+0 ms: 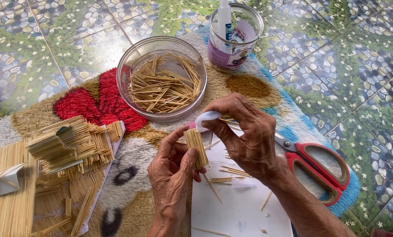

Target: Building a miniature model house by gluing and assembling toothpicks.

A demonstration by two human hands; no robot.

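My left hand (172, 171) grips a small bundle of toothpicks (196, 147), held upright between thumb and fingers. My right hand (244, 134) hovers just above it and pinches a small white strip or pad (206, 118) near the bundle's top. Both hands are over a white sheet of paper (240, 210) on a patterned rug, with a few loose toothpicks (231, 173) lying on the sheet.
A clear round bowl (130, 57) of loose toothpicks sits behind my hands. A jar (233, 37) with a white bottle stands at the back. Red-handled scissors (319, 164) lie to the right. Stacks of bundled toothpicks (60, 153) cover the left side.
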